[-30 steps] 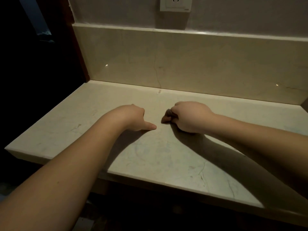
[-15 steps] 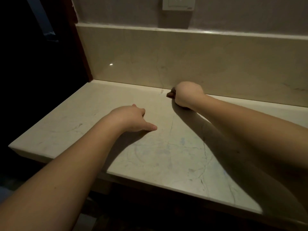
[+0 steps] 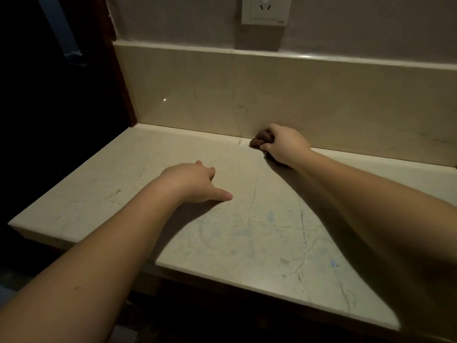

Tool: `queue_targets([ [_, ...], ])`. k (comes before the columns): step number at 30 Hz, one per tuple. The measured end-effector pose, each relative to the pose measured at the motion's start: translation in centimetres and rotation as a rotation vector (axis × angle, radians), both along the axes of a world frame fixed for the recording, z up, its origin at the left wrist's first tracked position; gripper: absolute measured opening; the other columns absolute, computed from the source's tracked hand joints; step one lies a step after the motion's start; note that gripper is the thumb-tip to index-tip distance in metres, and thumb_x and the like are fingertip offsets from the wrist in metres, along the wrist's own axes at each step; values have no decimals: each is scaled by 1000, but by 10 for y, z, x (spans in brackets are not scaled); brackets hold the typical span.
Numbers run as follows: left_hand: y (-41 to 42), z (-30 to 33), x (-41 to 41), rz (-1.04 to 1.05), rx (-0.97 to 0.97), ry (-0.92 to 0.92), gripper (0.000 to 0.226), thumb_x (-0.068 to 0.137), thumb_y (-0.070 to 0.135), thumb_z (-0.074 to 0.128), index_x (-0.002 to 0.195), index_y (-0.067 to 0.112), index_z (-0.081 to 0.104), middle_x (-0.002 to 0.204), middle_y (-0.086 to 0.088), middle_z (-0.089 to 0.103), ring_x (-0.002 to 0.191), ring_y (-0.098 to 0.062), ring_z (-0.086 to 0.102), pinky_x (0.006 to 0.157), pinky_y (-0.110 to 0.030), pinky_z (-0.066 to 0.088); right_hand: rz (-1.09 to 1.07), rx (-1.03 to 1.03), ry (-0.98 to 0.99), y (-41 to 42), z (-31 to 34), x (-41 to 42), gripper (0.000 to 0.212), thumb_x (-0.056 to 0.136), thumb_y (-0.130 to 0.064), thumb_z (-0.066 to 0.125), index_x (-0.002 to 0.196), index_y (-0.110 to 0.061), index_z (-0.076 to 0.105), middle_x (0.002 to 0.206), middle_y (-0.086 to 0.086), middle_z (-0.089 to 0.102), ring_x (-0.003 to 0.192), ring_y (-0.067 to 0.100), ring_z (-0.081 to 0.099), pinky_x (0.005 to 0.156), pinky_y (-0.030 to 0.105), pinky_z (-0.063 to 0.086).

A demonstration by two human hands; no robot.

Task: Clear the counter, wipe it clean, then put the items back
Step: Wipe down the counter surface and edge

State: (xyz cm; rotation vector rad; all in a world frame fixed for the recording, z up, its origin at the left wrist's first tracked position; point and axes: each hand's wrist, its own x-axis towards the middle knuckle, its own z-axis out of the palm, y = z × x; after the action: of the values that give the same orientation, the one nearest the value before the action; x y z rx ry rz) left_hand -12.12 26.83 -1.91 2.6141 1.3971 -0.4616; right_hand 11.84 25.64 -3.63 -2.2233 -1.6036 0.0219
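A pale marble counter (image 3: 111, 184) fills the view in dim light. My right hand (image 3: 284, 144) grips a small dark brown cloth (image 3: 261, 139) and presses it on the counter at the very back, against the backsplash. Most of the cloth is hidden inside the fist. My left hand (image 3: 195, 181) rests on the counter near the middle with its fingers curled under and the thumb stretched out to the right; it holds nothing.
A marble backsplash (image 3: 296, 95) rises behind the counter, with a white wall socket (image 3: 264, 9) above it. A dark wooden edge (image 3: 121, 78) and a dark opening border the counter's left side. The front edge (image 3: 247, 276) drops off towards me.
My right hand has slid the cloth from the middle of the counter back to the backsplash. My left hand has stayed in place.
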Motion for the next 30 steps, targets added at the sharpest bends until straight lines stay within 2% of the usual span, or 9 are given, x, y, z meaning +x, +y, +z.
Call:
queue_targets([
  [2, 0, -1, -1, -6, 10, -1, 89, 80, 78, 45, 151, 28, 26, 162, -2, 9, 139, -28, 35, 104, -42, 42, -24, 3, 7, -15, -1, 13, 13, 86, -32, 62, 92, -21, 59, 95, 2, 63, 95, 27, 57, 66, 33, 40],
  [5, 1, -1, 0, -3, 14, 8, 89, 79, 79, 45, 149, 27, 29, 162, -2, 10, 138, -29, 37, 102, -42, 43, -56, -93, -103, -34, 2, 33, 20, 88, -38, 61, 77, -23, 54, 82, -2, 54, 82, 24, 51, 60, 32, 33],
  [9, 4, -2, 0, -14, 31, 19, 87, 77, 81, 44, 146, 27, 35, 161, -3, 18, 134, -29, 41, 98, -40, 45, -89, -102, -136, -30, 3, 33, 29, 89, -33, 60, 66, -22, 47, 76, -3, 47, 83, 25, 51, 60, 31, 31],
  [13, 3, -4, -1, -13, 40, 23, 88, 77, 81, 43, 147, 27, 34, 161, -3, 17, 134, -29, 40, 98, -41, 46, -123, -28, -158, -4, -2, 10, 14, 92, -28, 55, 82, -19, 59, 100, 7, 54, 99, 29, 55, 66, 30, 34],
  [15, 1, -2, -2, -17, 51, 20, 88, 78, 81, 43, 147, 28, 33, 161, -2, 16, 135, -29, 39, 98, -41, 46, -93, -32, -175, 3, -3, 4, 15, 93, -29, 54, 85, -18, 61, 104, 7, 55, 101, 29, 55, 67, 30, 34],
  [21, -1, -3, -3, -25, 66, 21, 88, 78, 81, 42, 147, 28, 33, 159, -3, 21, 134, -29, 40, 96, -41, 46, 93, -126, -237, -26, 3, 20, 25, 92, -36, 55, 86, -13, 63, 85, -1, 45, 87, 24, 50, 65, 32, 34],
  [24, 0, -3, -3, -32, 64, 15, 87, 78, 81, 42, 146, 28, 34, 158, -3, 25, 134, -29, 39, 96, -41, 46, 77, -130, -265, -34, 1, 36, 22, 92, -38, 55, 85, -18, 62, 83, -3, 45, 89, 25, 52, 66, 33, 37],
  [28, -1, -2, -3, -33, 67, 16, 87, 79, 81, 42, 147, 28, 33, 159, -4, 23, 134, -30, 38, 95, -41, 45, 53, -71, -226, -17, -1, 27, 18, 92, -33, 55, 96, -20, 67, 86, -3, 47, 96, 27, 55, 66, 31, 34],
  [30, -2, -2, -3, -36, 65, 15, 87, 79, 80, 42, 147, 27, 33, 158, -3, 24, 134, -30, 38, 94, -41, 45, 67, -90, -174, -14, 1, 20, 19, 90, -34, 57, 87, -17, 63, 86, -1, 48, 93, 26, 54, 66, 32, 33],
])
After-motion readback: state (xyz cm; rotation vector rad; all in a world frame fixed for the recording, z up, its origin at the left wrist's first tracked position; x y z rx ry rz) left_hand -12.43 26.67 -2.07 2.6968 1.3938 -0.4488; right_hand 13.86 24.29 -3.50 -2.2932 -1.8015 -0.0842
